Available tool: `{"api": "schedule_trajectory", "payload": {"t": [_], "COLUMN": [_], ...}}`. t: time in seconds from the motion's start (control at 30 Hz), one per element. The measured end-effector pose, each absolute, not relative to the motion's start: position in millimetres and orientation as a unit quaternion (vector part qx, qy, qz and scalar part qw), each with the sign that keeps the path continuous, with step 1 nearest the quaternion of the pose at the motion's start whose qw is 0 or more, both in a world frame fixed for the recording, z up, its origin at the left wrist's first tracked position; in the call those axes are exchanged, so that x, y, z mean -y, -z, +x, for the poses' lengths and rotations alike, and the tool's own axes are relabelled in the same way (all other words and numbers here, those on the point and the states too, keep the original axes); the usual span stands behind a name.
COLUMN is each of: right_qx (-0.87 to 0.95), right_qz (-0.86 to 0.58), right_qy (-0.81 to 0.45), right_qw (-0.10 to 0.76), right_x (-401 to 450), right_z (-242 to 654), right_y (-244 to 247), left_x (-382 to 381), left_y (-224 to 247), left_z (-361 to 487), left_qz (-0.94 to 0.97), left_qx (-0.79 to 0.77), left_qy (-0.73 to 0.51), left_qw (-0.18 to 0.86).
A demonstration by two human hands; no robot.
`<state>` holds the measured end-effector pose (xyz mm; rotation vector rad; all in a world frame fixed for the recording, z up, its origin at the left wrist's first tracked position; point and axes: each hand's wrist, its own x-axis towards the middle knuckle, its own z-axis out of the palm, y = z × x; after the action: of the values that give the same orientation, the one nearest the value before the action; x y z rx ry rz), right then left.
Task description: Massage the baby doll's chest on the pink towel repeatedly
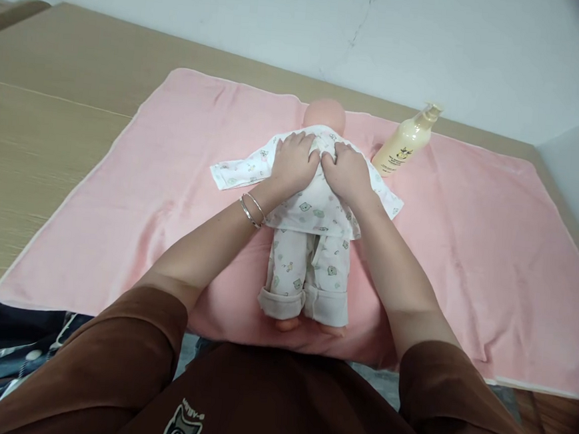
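A baby doll (325,115) lies stretched out with its smooth head away from me, and no face shows. It wears a white printed shirt (314,212) and matching trousers (333,270) with turned-up cuffs; its feet stick out at the near end. My left hand (295,160) rests flat on the left upper part of the shirt, fingers pointing toward the head. Opposite it, my right hand (348,171) lies on the right upper part, its fingers partly hidden. The two thumbs are close together at the middle. Neither hand grasps anything that I can see.
Under the doll a pink blanket (467,258) covers much of the wooden table (38,157). A pale yellow pump bottle (400,145) lies tilted right of the doll's head, near the sleeve. A white wall (283,36) stands behind the table.
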<state>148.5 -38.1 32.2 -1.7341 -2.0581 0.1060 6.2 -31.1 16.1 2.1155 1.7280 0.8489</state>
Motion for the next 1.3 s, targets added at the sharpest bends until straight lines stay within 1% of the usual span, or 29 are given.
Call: {"api": "schedule_trajectory", "payload": {"t": [0.1,0.23,0.3,0.47,0.57,0.73,0.8,0.9,1.03,1.17,1.23,1.3], "right_qx": [0.751,0.758,0.757,0.760,0.766,0.769,0.764,0.750,0.774,0.783,0.776,0.769], "right_qz": [-0.619,-0.602,-0.604,-0.630,-0.627,-0.604,-0.607,-0.631,-0.601,-0.576,-0.572,-0.578], "right_qy": [-0.047,-0.089,-0.086,-0.037,-0.028,-0.061,-0.056,-0.026,-0.010,-0.050,-0.078,-0.083], "right_qw": [0.224,0.235,0.234,0.156,0.138,0.200,0.212,0.199,0.199,0.231,0.254,0.258], "right_x": [33.7,26.2,27.8,59.0,67.8,39.7,33.8,43.7,58.6,38.0,24.1,18.1], "right_z": [151.9,161.1,162.2,146.8,142.8,155.3,154.6,142.2,130.1,148.2,160.1,165.2], "right_y": [-29.3,-27.3,-29.4,-47.0,-53.0,-39.4,-33.2,-29.2,-28.3,-26.3,-24.9,-23.5], "left_x": [37.0,53.9,60.1,51.4,45.3,63.7,67.8,56.2,30.5,36.0,46.4,52.3], "left_y": [-20.4,-25.0,-27.0,-31.8,-31.8,-31.1,-32.8,-33.7,-24.3,-14.1,-14.8,-18.7], "left_z": [9.5,20.7,23.8,11.2,6.6,23.8,26.3,16.7,2.5,14.4,22.5,24.6], "left_qz": [0.730,0.733,0.744,0.751,0.746,0.754,0.765,0.769,0.757,0.732,0.746,0.763], "left_qx": [-0.608,-0.612,-0.600,-0.596,-0.610,-0.618,-0.608,-0.596,-0.582,-0.590,-0.575,-0.558], "left_qy": [-0.279,-0.275,-0.275,-0.266,-0.248,-0.220,-0.210,-0.221,-0.271,-0.319,-0.318,-0.309], "left_qw": [0.139,0.112,0.098,0.099,0.102,0.046,0.040,0.069,0.120,0.118,0.108,0.101]}}
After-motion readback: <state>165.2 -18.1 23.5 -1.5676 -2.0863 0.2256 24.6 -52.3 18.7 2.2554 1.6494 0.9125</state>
